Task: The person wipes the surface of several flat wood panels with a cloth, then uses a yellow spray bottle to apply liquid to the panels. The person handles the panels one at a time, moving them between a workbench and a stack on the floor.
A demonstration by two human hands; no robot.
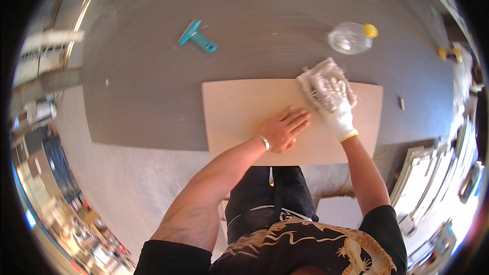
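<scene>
One beige rectangular board (242,107) is apparently being steadied
beneath the flat, empty left hand (285,131); beneath the spread, white-gloved right hand (337,109), crumpled grey cloth (325,70) is being pressed.

Scraper (197,36) and bottle (349,39) on the bench (147,86)

The teal scraper lies toward the far left. The clear bottle is far right, its yellow cap (371,30) at the right end. Nearer, on the right, is a small pale piece (402,103). A blurred yellow object (450,54) shows at the right edge. White panels (417,170) are near right; boxes (94,219) are near left, beyond bare floor (109,178).
</scene>
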